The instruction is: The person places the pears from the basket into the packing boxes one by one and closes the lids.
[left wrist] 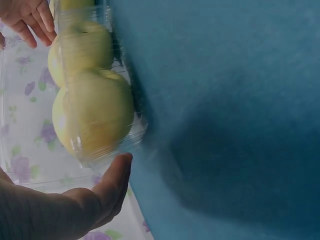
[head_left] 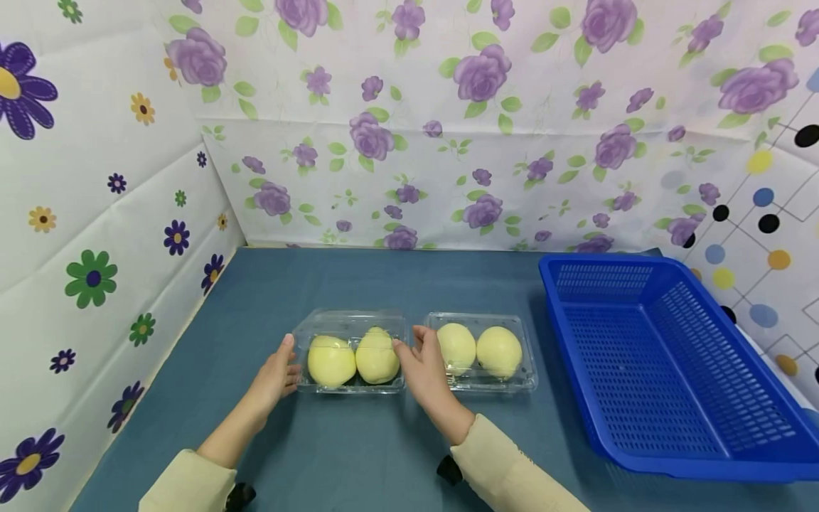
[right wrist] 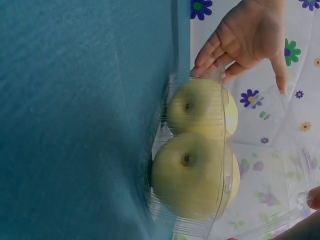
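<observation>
A clear plastic clamshell box [head_left: 350, 389] with two round pale yellow fruits [head_left: 331, 361], like apples, sits between the hands. Its see-through lid [right wrist: 280, 135] stands raised from the base in the right wrist view. At the box's left end is my left hand [head_left: 271, 382], fingers straight along the side wall and thumb up near the lid's edge. My right hand [head_left: 427, 366] is at the opposite end, fingers extended, with the thumb against the lid's corner. Beside it, a second clear box [head_left: 493, 385] holds two more such fruits, partly hidden by the right hand.
On the right of the blue-green table [head_left: 345, 455] stands a large blue plastic basket [head_left: 576, 384] with slotted walls. A flower-patterned sheet [head_left: 409, 178] rises behind the table, and another patterned sheet [head_left: 128, 235] borders its left side.
</observation>
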{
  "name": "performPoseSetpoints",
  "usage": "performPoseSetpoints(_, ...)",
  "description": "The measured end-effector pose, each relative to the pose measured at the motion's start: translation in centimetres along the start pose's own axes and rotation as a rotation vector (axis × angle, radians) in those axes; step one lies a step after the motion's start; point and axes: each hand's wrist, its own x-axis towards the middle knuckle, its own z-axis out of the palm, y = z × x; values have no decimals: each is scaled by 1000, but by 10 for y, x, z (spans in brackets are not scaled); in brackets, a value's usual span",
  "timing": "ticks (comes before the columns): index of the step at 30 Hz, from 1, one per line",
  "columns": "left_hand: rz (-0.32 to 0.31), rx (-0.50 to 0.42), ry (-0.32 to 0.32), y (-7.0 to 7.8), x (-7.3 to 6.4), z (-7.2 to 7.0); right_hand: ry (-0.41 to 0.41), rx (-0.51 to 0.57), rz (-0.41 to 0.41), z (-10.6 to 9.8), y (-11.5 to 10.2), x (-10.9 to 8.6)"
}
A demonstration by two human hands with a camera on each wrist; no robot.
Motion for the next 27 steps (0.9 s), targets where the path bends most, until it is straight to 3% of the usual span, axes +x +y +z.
performPoseSetpoints(9,-31,-33,57,-9,-3,7,-22,-28,15,0,5,-9)
performPoseSetpoints(21,-56,-80,63,-20,-6,15,-50,-21,-7,4,12,-22)
performPoseSetpoints(27,-57,-86,76,-24,-7,17,-19,-151,-65,8,17,-26)
